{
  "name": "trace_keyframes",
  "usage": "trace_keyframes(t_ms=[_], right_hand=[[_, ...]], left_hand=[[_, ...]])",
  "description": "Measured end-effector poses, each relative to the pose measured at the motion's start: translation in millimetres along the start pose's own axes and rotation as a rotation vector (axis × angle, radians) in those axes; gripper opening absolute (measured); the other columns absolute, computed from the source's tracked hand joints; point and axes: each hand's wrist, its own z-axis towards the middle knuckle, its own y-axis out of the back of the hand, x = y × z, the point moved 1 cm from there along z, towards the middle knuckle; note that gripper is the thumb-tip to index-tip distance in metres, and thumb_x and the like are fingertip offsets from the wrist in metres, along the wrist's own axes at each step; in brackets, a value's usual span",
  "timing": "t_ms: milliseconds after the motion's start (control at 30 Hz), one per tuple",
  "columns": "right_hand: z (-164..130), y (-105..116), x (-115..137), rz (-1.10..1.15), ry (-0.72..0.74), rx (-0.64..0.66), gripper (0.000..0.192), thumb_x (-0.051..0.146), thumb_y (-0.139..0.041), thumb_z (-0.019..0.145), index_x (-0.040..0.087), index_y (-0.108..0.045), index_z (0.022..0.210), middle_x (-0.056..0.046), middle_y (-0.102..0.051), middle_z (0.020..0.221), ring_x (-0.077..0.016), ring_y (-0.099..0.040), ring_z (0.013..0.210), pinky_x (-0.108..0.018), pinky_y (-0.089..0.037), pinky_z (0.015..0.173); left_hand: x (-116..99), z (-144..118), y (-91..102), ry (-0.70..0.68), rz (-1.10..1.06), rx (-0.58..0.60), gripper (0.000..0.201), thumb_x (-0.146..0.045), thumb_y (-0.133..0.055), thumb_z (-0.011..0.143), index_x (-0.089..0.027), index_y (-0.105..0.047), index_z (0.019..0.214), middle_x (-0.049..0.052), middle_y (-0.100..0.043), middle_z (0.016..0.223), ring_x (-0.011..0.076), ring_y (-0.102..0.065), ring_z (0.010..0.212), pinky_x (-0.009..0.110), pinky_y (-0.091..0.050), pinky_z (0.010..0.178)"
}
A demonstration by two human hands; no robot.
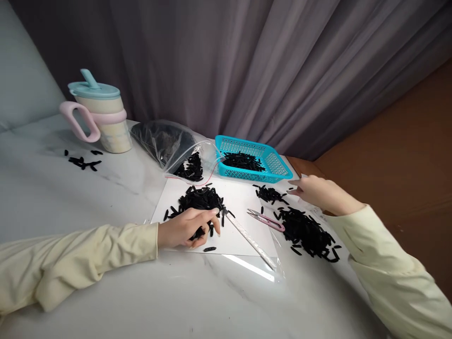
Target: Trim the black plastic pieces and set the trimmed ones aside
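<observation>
My left hand (190,228) rests low over a pile of small black elongated pieces (199,197) on a white sheet (240,240). Its fingers are loosely bent and apart, with nothing seen gripped in them. Out to the right, my right hand (318,192) reaches past the basket's near corner, thumb and forefinger brought together around what looks like one small black piece (291,189). Just left of it lies a small cluster of the same pieces (270,194). Pink-handled thread snips (266,220) and a slim whitish stick with a dark tip (250,240) lie between the hands.
A blue perforated basket (278,162) holds more black pieces. Beside it lies a clear zip bag (165,141) with black pieces spilling at its mouth. A larger black heap (309,233) sits at right. A lidded cup (113,127) stands at left near several scattered pieces (84,163).
</observation>
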Motion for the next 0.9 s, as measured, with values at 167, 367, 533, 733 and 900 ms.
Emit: trace_keyframes(t_ms=[167,367,533,733,900], right_hand=[[-23.4,-14.5,91.7,-0.007,0.449,0.438,0.010,0.023,-0.059,0.082,0.018,-0.065,0.089,0.000,-0.061,0.058,-0.0095,-0.052,0.045,-0.021,-0.034,0.046],[-46.7,-71.2,151.3,-0.061,0.649,0.541,0.020,0.034,-0.054,0.086,0.014,-0.050,0.086,-0.007,-0.065,0.075,-0.0180,-0.061,0.056,-0.024,-0.033,0.042],[-40.7,-92.4,140.6,0.155,0.587,0.602,0.013,0.004,-0.045,0.084,0.016,-0.045,0.090,-0.006,-0.066,0.083,-0.0145,-0.062,0.065,-0.022,-0.042,0.053],[-54.0,-89.3,128.4,0.405,0.458,0.489,0.009,0.015,-0.040,0.090,0.019,-0.047,0.094,-0.001,-0.066,0.074,-0.0112,-0.058,0.055,-0.020,-0.041,0.052],[-71.3,-100.7,117.0,0.387,0.268,0.334,0.002,0.018,-0.044,0.085,0.020,-0.044,0.083,0.003,-0.056,0.057,-0.0101,-0.046,0.044,-0.019,-0.036,0.045]], left_hand=[[-5.5,0.9,1.2,-0.029,-0.100,-0.032,0.053,-0.056,-0.027,0.087,-0.013,-0.053,0.103,-0.006,-0.044,0.035,0.0048,-0.021,0.026,0.016,-0.015,0.031],[-6.4,0.8,3.1,-0.011,-0.142,-0.088,0.055,-0.060,-0.028,0.085,-0.019,-0.044,0.118,-0.006,-0.046,0.040,0.0071,-0.033,0.028,0.015,-0.015,0.028],[-2.9,2.4,5.4,-0.032,-0.195,0.015,0.058,-0.060,-0.017,0.087,-0.016,-0.046,0.109,-0.006,-0.044,0.038,0.0055,-0.018,0.024,0.018,-0.009,0.028],[-4.3,4.2,2.0,-0.161,0.079,-0.105,0.043,-0.051,-0.023,0.090,-0.018,-0.042,0.071,-0.007,-0.038,0.044,0.0059,-0.028,0.033,0.019,-0.021,0.033],[-9.6,20.4,9.5,-0.712,1.059,-0.410,0.032,-0.025,-0.030,0.090,-0.017,-0.044,0.063,-0.002,-0.048,0.054,0.0105,-0.044,0.050,0.026,-0.030,0.049]])
